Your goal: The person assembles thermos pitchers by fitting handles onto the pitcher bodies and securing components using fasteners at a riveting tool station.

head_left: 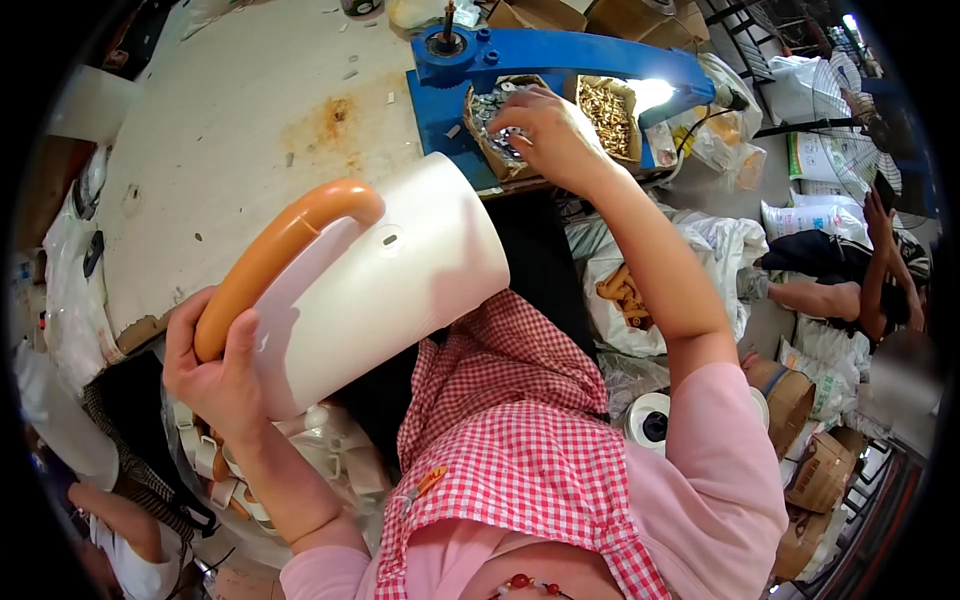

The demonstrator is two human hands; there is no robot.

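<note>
My left hand (215,365) is wrapped round the lower end of an orange curved handle (265,255), against a white plastic cylinder, perhaps a pitcher body (385,300). The cylinder lies tilted in front of my apron, with a small slot on its side by the handle's upper end. Over a small cardboard box of silvery metal pieces (490,105), my right hand (550,130) reaches in with fingers bent and apart. Whether a piece is between its fingertips is too small to make out. Beside it stands a box of brass-coloured screws (606,115).
A blue metal press arm (570,52) with a bright lamp spans the back of the worn table (230,130). Right of me, a white bag holds orange handles (625,298). White plastic parts (240,480) lie in a bag at lower left. Other people sit at both sides.
</note>
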